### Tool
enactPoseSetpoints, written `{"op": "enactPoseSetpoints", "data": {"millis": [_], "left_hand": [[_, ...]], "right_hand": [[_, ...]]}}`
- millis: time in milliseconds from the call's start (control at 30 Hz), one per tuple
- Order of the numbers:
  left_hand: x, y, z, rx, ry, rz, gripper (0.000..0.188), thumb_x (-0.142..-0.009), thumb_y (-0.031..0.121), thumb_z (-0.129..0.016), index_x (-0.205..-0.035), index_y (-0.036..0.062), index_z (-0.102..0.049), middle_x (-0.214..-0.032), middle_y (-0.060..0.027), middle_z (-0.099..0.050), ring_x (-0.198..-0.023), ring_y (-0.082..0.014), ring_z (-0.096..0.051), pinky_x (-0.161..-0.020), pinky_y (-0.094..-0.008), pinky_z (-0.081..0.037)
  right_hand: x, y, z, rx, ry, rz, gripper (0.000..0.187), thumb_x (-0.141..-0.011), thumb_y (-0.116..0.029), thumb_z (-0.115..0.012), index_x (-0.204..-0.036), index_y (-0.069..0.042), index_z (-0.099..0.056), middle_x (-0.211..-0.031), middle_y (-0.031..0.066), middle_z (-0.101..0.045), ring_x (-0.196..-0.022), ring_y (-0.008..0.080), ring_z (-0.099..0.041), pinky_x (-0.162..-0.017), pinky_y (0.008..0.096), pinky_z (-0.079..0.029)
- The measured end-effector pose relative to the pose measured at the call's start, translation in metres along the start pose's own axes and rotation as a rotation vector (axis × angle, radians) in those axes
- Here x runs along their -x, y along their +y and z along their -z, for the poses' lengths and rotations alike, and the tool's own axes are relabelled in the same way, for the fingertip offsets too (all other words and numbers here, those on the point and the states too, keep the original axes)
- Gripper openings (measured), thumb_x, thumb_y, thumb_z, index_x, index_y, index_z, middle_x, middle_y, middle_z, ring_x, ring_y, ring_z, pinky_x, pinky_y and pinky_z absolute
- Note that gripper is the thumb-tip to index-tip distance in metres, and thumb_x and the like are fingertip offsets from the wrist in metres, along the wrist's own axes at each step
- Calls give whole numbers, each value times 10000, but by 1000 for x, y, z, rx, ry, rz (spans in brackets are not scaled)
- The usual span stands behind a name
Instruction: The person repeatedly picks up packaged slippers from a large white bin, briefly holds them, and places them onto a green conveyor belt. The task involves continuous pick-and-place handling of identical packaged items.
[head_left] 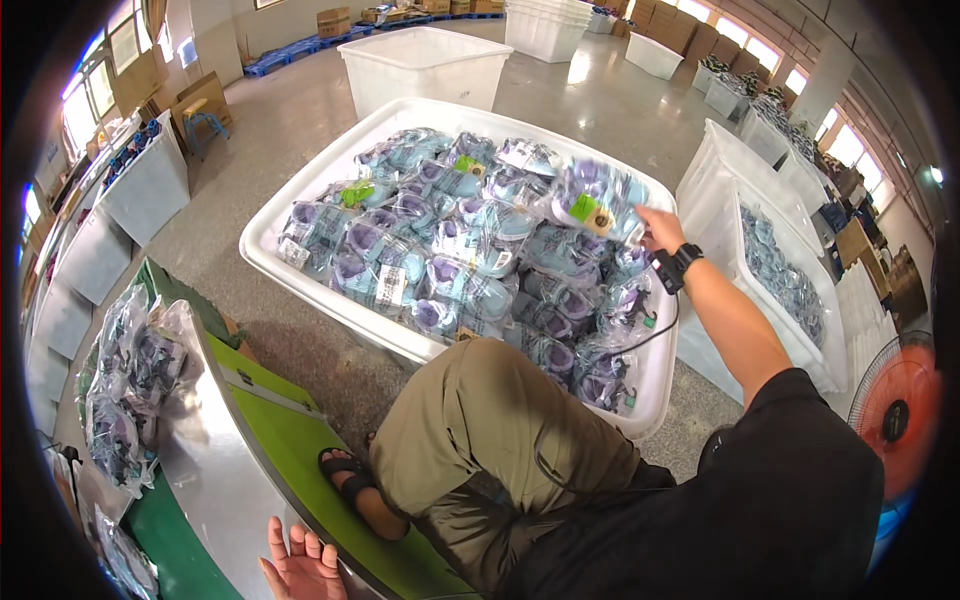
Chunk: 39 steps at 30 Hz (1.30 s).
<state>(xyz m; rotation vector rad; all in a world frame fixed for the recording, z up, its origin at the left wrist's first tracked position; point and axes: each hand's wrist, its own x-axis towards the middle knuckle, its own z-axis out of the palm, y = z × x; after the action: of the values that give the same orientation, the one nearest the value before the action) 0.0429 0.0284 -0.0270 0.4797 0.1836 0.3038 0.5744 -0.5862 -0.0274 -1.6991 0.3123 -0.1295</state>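
Stretching right arm forward across white tub [262,232], with elbow nearly straight and black watch [688,256] plus small cabled black box [665,271] worn at wrist. Pinching right-hand end of clear-bagged pair of purple-and-teal shoes [615,188] in right hand [658,229], with grip pressed together on the bag. Holding that pair, motion-blurred, over right part of tub, just above or against other bagged shoes [465,285]; can't tell which. Holding left hand [303,572] palm up near bottom edge, with grip spread and fingers loosely bent, beside metal-topped desk [218,430]; can't tell if touching it. On labels: seeing green sticker [582,207] and round tan tag with dark centre [600,220] on the held pair, both too blurred to read. Also seeing white label [391,285] on a bag in tub, plus another green sticker [357,193], with print too small to make out. Also noting more bagged shoes [125,390] at left on desk.
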Motion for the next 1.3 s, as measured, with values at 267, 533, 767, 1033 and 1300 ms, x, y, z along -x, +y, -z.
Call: {"op": "enactPoseSetpoints", "data": {"millis": [267,533,767,1033,1300], "left_hand": [[1,-4,-5,-18,108,-30,651,-1013,469,-551,-1486,31,-463,-1272,-179,-640,-1190,-327,-613,-1057,-514,-495],[7,-5,-6,-56,120,-59,620,-1015,448,-553,-1466,28,-481,-1263,-172,-641,-1152,-321,-611,-1030,-499,-508],[-1,-13,-1,-100,202,-130,591,-1052,480,-469,-1436,31,-479,-1193,-181,-676,-1050,-313,-706,-883,-483,-623],[-1,-8,7,9,108,-93,557,-1053,441,-455,-1439,41,-484,-1234,-214,-653,-1132,-348,-659,-978,-533,-560],[-8,-1,6,12,19,-8,524,-1076,389,-463,-1448,20,-469,-1264,-176,-637,-1158,-280,-648,-1030,-462,-530]], "right_hand": [[30,15,-23,-5,-75,-125,347,-932,-229,-714,-1180,-17,-596,-1000,70,-648,-841,199,-674,-632,354,-574],[182,-132,-198,-160,-727,-119,249,-949,-233,-731,-1120,-66,-662,-943,31,-685,-821,147,-697,-724,304,-580],[311,-177,-317,-303,-1457,-215,370,-1033,-247,-616,-1314,-12,-565,-1040,86,-680,-935,181,-683,-789,323,-555],[397,-165,-389,-92,-1687,-187,385,-1039,-271,-600,-1322,-12,-565,-1052,65,-670,-942,154,-673,-780,294,-550],[435,-164,-432,10,-1736,-190,356,-1047,-255,-581,-1308,-13,-578,-1029,69,-679,-919,162,-680,-782,301,-565]]}}
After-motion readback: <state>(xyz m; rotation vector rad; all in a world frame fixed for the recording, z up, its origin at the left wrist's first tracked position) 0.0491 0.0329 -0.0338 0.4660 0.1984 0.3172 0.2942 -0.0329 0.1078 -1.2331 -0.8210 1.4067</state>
